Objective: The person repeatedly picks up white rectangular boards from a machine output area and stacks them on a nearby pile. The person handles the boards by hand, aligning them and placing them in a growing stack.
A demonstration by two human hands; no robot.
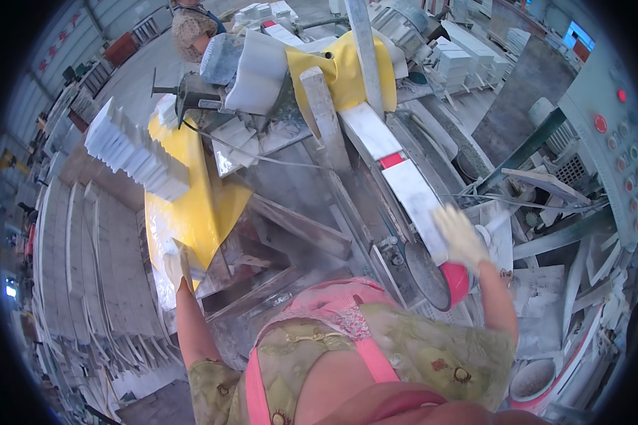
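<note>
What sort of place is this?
Likely a stone or tile workshop: white slabs lie along a red belt, pale pieces are stacked on yellow sheeting, and a push-button control panel stands at right.

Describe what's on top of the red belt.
A near white slab and a far white slab lie on the red belt, red showing between them. The right hand hides part of the near one; the belt surface beneath both is covered.
</note>
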